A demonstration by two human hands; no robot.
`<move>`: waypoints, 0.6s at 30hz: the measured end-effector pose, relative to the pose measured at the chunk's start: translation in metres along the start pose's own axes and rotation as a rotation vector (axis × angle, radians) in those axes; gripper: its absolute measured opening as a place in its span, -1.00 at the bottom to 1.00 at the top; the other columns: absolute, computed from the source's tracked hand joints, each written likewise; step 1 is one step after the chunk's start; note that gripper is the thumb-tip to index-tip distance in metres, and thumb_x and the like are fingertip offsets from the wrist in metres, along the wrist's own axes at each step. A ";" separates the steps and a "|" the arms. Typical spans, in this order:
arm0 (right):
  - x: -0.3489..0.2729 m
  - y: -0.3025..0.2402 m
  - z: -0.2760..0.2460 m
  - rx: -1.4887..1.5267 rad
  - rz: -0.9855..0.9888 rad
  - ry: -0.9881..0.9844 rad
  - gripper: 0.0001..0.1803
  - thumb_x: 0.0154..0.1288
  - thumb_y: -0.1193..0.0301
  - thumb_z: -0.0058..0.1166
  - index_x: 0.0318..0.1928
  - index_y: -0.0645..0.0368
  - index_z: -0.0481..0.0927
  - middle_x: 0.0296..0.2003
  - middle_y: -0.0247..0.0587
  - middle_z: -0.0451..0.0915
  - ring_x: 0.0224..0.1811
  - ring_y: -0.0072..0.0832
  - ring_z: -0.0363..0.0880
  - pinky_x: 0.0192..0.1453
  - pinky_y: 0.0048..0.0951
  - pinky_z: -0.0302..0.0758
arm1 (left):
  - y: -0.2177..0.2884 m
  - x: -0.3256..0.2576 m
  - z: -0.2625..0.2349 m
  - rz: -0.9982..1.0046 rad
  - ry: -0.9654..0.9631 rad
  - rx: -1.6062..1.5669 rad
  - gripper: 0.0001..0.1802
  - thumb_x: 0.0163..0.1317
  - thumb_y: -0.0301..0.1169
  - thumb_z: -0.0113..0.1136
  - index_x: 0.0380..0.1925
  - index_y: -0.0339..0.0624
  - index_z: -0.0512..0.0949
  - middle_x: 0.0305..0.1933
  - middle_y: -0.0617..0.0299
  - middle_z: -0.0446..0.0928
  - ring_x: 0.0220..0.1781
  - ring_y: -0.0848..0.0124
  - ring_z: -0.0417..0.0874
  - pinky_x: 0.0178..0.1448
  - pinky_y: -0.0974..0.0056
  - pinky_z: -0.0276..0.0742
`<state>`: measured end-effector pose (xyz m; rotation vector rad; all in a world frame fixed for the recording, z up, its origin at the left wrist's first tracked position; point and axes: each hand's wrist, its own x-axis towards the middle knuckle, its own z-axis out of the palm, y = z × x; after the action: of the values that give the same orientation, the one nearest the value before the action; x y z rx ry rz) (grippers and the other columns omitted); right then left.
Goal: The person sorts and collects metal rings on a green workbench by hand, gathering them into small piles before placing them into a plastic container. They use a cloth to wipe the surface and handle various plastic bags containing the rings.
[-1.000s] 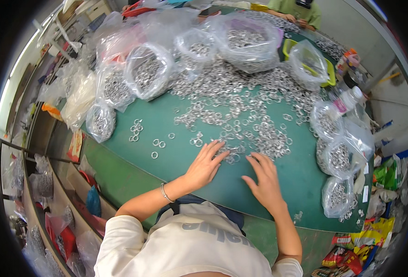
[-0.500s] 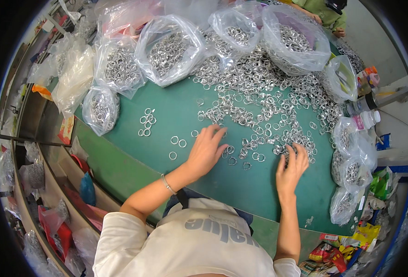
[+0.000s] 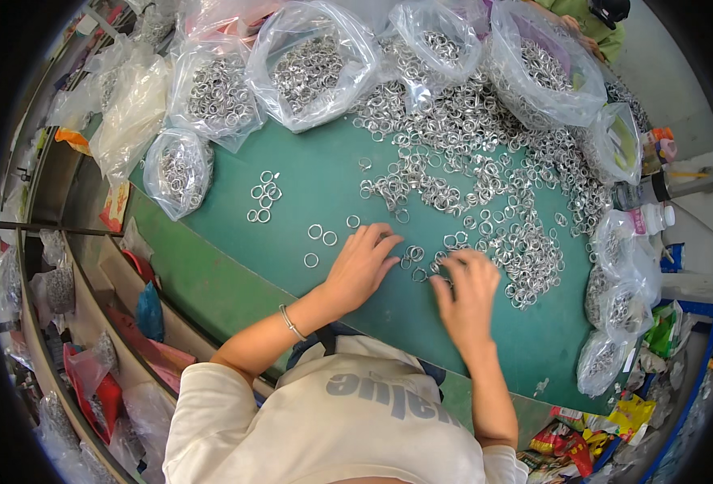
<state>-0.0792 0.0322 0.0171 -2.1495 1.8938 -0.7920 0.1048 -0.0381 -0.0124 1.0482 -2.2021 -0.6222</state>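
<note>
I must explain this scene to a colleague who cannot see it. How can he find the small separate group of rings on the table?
Start at the green table. The big ring pile covers its right half; look instead at the bare left part, just right of the small bag of rings at the left edge. The ring cluster there lies flat and alone, apart from the pile and beyond the left hand.

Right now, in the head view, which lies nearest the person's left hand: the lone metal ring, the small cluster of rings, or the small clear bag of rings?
From the left hand:
1. Lone metal ring, just left.
2. Small cluster of rings, farther up-left.
3. Small clear bag of rings, at the mat's left edge.
</note>
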 end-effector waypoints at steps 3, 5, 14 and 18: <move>-0.004 -0.006 0.022 -0.080 -0.046 -0.052 -0.67 -0.05 0.44 0.23 -0.20 0.18 0.49 -0.08 -0.15 0.37 0.09 -0.18 0.27 0.13 -0.11 0.15 | 0.013 -0.008 -0.009 -0.045 -0.051 -0.005 -0.66 0.02 -0.54 0.19 -0.14 -0.24 0.45 -0.13 0.10 0.37 -0.20 0.16 0.39 -0.07 0.17 0.35; -0.008 -0.002 0.017 -0.070 -0.019 -0.005 -0.66 -0.06 0.45 0.24 -0.21 0.19 0.50 -0.10 -0.16 0.40 0.07 -0.17 0.29 0.13 -0.13 0.16 | 0.022 -0.019 -0.016 -0.059 -0.106 0.052 -0.66 0.02 -0.54 0.19 -0.13 -0.24 0.45 -0.13 0.10 0.36 -0.20 0.17 0.40 -0.08 0.18 0.36; -0.050 0.011 -0.018 1.806 0.887 0.088 -0.83 0.23 0.57 -0.04 -0.15 0.28 0.47 -0.26 -0.26 0.50 -0.46 -0.57 0.40 -0.43 -0.59 0.29 | 0.018 -0.030 -0.002 -0.674 -0.177 -1.078 -0.76 0.16 -0.63 -0.05 -0.16 -0.28 0.46 -0.19 0.13 0.36 -0.27 0.41 0.42 -0.17 0.30 0.40; -0.042 0.011 -0.011 1.654 0.848 0.073 -0.83 0.24 0.55 -0.06 -0.15 0.27 0.47 -0.37 -0.34 0.42 -0.53 -0.63 0.28 -0.51 -0.62 0.20 | 0.014 -0.018 0.013 -0.541 -0.262 -1.089 -0.77 0.19 -0.56 -0.02 -0.13 -0.22 0.45 -0.16 0.19 0.33 -0.18 0.47 0.39 -0.12 0.32 0.38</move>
<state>-0.0967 0.0726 0.0101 -0.2966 1.0401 -1.3745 0.0973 -0.0137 -0.0180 0.9270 -1.3175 -1.9810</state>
